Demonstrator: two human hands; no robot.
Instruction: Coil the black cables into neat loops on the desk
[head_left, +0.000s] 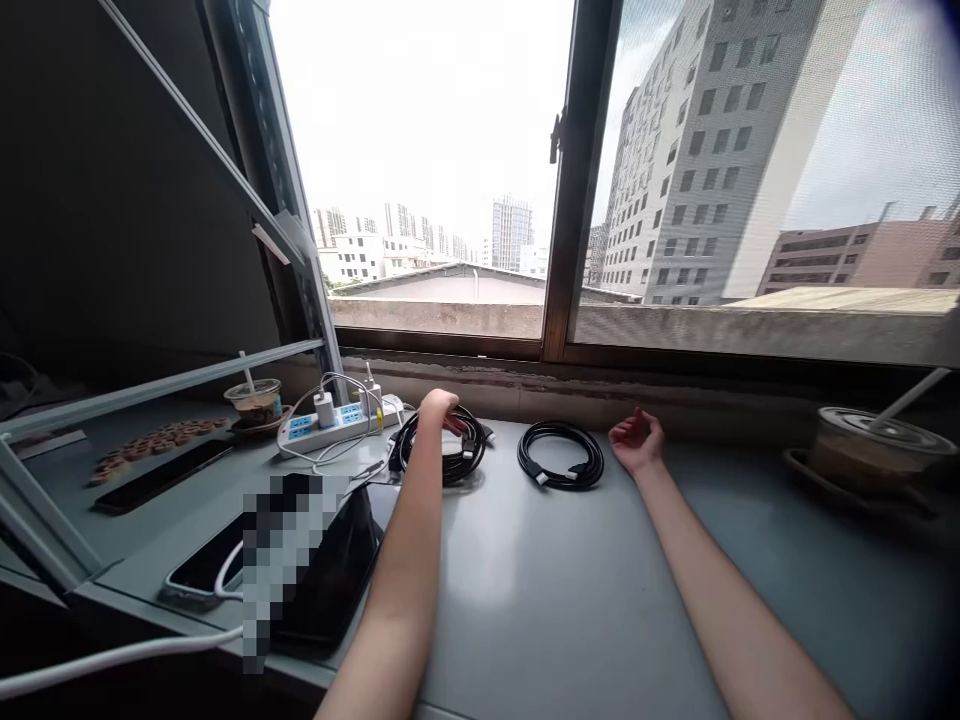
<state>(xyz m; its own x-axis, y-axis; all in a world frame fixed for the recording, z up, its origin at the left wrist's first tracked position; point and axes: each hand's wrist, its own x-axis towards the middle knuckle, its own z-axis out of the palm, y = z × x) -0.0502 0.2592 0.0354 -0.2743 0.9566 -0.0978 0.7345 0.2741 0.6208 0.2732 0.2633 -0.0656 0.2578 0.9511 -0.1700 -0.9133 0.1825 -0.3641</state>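
My left hand reaches to the back of the desk, its fingers curled down over a stack of coiled black cables. The wrist hides part of that stack, and the fingertips are only partly seen. To the right lies a single coiled black cable, flat on the desk in a ring, with two silvery plug ends at its front. My right hand rests just right of this ring, apart from it. Its palm is turned up, the fingers loosely bent and holding nothing.
A white power strip with chargers and thin wires sits left of the cables. Nearer are a black tablet and a phone. Lidded drink cups stand at far right and back left. A metal frame crosses the left side.
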